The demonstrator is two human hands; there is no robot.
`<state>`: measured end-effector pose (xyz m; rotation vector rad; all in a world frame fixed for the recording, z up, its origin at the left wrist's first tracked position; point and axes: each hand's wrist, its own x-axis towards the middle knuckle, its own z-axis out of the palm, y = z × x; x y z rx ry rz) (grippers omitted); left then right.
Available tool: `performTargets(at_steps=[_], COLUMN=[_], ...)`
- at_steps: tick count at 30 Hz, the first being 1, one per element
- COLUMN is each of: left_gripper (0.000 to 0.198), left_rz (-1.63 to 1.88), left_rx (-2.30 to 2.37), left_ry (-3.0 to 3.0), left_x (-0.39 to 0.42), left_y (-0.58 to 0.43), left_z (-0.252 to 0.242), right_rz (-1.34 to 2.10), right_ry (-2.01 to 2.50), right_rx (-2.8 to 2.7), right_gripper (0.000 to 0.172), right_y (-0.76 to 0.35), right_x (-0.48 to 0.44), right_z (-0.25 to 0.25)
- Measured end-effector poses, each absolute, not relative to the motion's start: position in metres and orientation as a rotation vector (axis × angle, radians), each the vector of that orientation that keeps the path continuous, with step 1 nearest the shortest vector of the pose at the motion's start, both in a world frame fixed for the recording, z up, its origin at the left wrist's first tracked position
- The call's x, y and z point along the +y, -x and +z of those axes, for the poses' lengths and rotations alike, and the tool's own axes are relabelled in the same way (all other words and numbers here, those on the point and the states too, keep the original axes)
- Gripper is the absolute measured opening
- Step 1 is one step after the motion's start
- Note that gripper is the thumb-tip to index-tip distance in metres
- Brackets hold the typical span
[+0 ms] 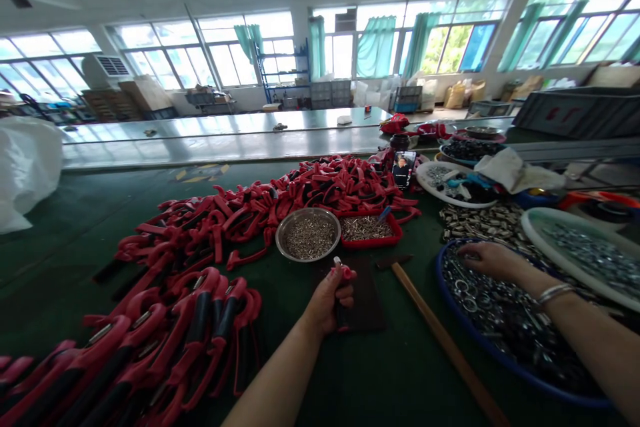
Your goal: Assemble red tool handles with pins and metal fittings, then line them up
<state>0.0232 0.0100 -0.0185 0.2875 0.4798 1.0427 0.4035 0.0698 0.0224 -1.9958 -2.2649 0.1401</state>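
The left hand (327,300) grips a red handle (343,272) upright in curled, closed fingers, its lower length hidden by the palm and its tip showing above the thumb, over a dark pad (367,310). A hammer (440,333) lies just right, nearer this hand. The right hand (493,260) rests, fingers loosely spread, on steel rings (463,285) near the far rim of a blue tray (439,273); what the fingertips touch is hard to make out.

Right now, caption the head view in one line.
Left hand grips a red plastic part; right hand rests on metal rings in a blue-rimmed tray.
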Motion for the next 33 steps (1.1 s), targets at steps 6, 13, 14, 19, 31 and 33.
performTargets(at_steps=[6, 13, 14, 19, 31, 33], left_gripper=[0.030, 0.029, 0.029, 0.025, 0.026, 0.027], left_rz=[1.044, 1.042, 1.045, 1.057, 0.980, 0.973], left_rx=[0.464, 0.454, 0.452, 0.448, 0.337, 0.320], left_ry=[-0.280, -0.268, -0.257, -0.237, -0.225, -0.218], left_x=[0.010, 0.011, 0.010, 0.009, 0.010, 0.011], left_y=[-0.023, -0.024, -0.023, -0.022, -0.020, -0.020], left_z=[-0.018, -0.019, -0.019, -0.019, -0.022, -0.024], right_rz=[0.023, 0.105, 0.059, -0.147, 0.331, 0.267], right_ry=[1.993, 1.917, 1.974, 2.098, 1.134, 1.186], right_rx=[-2.275, -2.196, -2.174, -2.009, -2.102, -2.083], right_gripper=[0.032, 0.030, 0.027, 0.030, 0.019, 0.021], right_y=[-0.379, -0.330, -0.330, -0.336, -0.161, -0.156], right_x=[0.064, 0.049, 0.049, 0.042, 0.006, 0.008], right_z=[0.034, 0.020, 0.017, 0.026, 0.021, 0.020])
